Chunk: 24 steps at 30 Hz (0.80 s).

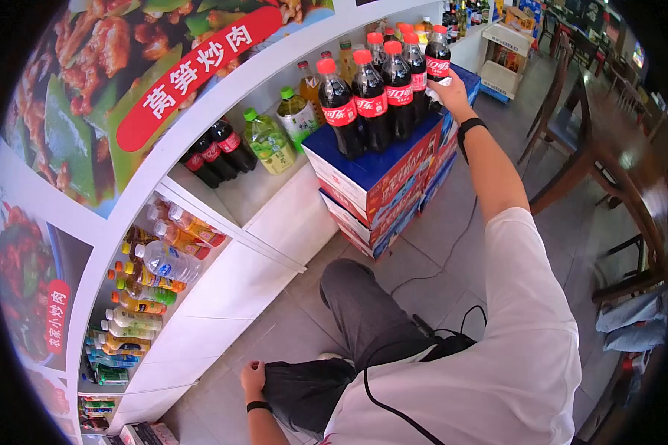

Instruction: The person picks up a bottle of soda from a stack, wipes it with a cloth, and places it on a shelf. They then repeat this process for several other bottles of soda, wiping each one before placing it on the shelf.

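Observation:
My right hand is stretched out to the far end of a group of cola bottles, its fingers closed on a crumpled white cloth or tissue. The cloth is against or just beside the lower part of a cola bottle with a red cap and red label. More cola bottles stand upright in rows on a blue-topped stack of cartons. Near my bent left leg, my left hand hangs low with its fingers curled in, and nothing shows in it.
White shelving on the left holds a green-capped tea bottle and several other drinks. A food-picture panel runs above it. Wooden chairs stand on the right. A black cable lies on the tiled floor.

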Available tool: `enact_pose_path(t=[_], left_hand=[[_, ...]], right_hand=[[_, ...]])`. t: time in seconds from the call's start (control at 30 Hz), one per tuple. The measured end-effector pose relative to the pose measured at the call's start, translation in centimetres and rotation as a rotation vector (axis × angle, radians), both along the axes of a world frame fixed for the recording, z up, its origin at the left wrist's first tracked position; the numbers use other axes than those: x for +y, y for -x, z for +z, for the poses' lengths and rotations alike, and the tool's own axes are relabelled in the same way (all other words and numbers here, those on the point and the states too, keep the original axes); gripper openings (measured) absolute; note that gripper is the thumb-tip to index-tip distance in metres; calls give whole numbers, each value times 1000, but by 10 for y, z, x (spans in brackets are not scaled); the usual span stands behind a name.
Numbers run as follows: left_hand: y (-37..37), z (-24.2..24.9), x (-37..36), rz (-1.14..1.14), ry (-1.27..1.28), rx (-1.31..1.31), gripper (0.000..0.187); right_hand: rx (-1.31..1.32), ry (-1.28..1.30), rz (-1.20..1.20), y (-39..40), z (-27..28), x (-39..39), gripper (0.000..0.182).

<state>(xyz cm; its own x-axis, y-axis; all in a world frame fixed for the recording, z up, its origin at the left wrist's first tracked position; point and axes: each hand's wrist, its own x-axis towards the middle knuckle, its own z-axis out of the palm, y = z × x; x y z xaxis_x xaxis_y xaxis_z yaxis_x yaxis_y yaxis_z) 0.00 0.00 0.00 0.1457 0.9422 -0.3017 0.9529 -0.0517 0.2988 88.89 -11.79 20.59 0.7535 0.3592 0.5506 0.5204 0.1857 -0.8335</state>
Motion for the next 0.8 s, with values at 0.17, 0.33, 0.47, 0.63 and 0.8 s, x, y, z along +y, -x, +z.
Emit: enact_pose_path(t=[0.17, 0.33, 0.47, 0.63, 0.8], left_hand=[[-27, -10, -3, 5, -8, 39, 34], [-19, -8, -1, 18, -39, 45, 33], [-10, -9, -1, 29, -52, 26, 33], [-13, -1, -2, 17, -48, 56, 33], [-12, -1, -4, 17, -56, 64, 33]], right_hand=[[38, 84, 45, 7, 28, -22, 51], [-155, 56, -21, -4, 20, -21, 63], [-71, 62, 15, -18, 10, -21, 64], [-21, 35, 66, -19, 2, -21, 62], [-5, 107, 10, -19, 2, -24, 64]])
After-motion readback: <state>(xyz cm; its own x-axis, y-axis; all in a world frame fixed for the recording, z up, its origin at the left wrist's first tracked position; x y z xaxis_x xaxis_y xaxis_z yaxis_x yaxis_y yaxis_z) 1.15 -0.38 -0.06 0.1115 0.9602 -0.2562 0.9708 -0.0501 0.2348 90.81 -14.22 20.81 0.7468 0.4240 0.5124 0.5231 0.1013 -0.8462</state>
